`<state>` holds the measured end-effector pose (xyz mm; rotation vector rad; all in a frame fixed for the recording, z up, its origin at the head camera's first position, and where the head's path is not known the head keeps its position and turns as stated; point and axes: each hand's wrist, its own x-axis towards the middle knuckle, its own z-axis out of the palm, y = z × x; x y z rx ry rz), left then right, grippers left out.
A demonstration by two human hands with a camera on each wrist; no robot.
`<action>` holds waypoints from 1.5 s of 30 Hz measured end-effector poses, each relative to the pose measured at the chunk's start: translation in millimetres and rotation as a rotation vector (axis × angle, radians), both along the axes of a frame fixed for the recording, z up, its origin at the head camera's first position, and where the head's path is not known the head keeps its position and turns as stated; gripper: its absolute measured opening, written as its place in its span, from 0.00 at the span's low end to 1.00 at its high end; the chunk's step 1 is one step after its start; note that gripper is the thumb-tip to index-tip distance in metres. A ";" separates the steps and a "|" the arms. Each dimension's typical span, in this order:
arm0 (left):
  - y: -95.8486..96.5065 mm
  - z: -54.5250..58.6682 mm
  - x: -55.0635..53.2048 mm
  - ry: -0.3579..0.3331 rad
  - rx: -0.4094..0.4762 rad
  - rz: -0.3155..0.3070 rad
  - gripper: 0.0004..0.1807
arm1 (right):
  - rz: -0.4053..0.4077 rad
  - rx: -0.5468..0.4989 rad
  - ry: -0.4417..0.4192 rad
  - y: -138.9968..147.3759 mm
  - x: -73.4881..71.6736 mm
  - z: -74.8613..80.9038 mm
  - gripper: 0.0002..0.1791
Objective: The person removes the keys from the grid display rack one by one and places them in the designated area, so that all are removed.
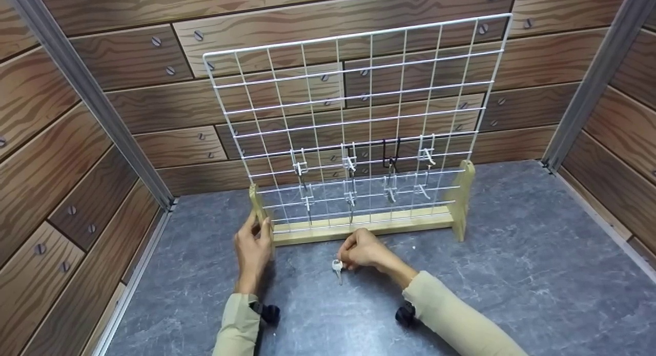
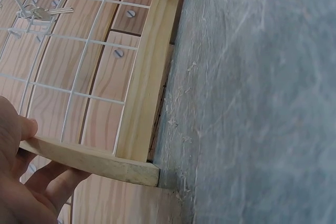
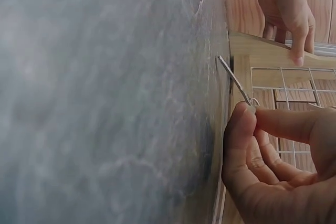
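Observation:
My right hand [image 1: 365, 248] pinches a small silver key [image 1: 337, 267] between thumb and forefinger, low over the table in front of the rack. In the right wrist view the key [image 3: 233, 80] points away from the fingertips, a thin ring showing at its head. My left hand [image 1: 253, 247] grips the left wooden end piece [image 2: 89, 158] of the stand, thumb on one face and fingers on the other. A white wire grid rack [image 1: 371, 92] rises from this stand. Keys [image 2: 39, 12] hang on a hook in the left wrist view.
Several white hooks [image 1: 350, 160] and a black hook [image 1: 391, 153] sit in two rows on the lower grid. The stand's wooden base bar [image 1: 369, 224] runs along the grey table [image 1: 512, 274]. Wood-patterned walls [image 1: 128, 69] enclose the back and sides.

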<state>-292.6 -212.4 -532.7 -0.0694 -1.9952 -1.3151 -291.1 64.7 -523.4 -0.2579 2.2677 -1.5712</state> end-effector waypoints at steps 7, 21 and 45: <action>0.0 -0.1 -0.8 0.003 0.005 -0.002 0.20 | -0.014 0.059 0.015 -3.6 0.5 -1.2 0.05; 0.2 -0.9 -2.4 0.029 -0.016 -0.004 0.16 | 0.016 0.124 0.139 -6.3 2.6 0.2 0.06; 0.1 1.2 -0.5 -0.007 -0.014 0.005 0.19 | 0.114 0.423 0.417 -9.9 5.3 6.9 0.07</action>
